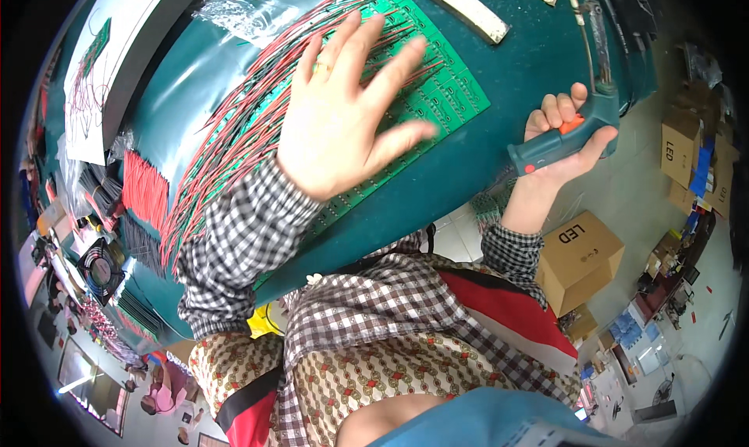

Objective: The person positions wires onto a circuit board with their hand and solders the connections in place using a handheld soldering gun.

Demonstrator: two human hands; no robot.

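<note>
Green circuit panel [456, 96] bears red and black wires [248, 96].

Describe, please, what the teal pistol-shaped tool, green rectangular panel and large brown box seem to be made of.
Teal pistol-shaped tool: body probably plastic, satin, by its smooth moulded curves.
Green rectangular panel: likely lacquered laminate, by its repeated circuit patterns.
Large brown box: apparently matte cardboard, by its straight folded edges.

There are two hands – one left hand [335, 115], one right hand [576, 147] – with one soldering gun [555, 149], one green circuit-board panel [451, 104], one desk [437, 178], one cooling fan [100, 266] and one bundle of short red wires [146, 189]. Cardboard boxes [581, 266] number at least three; the long red-and-black wires [234, 127] are too many to count.
</note>
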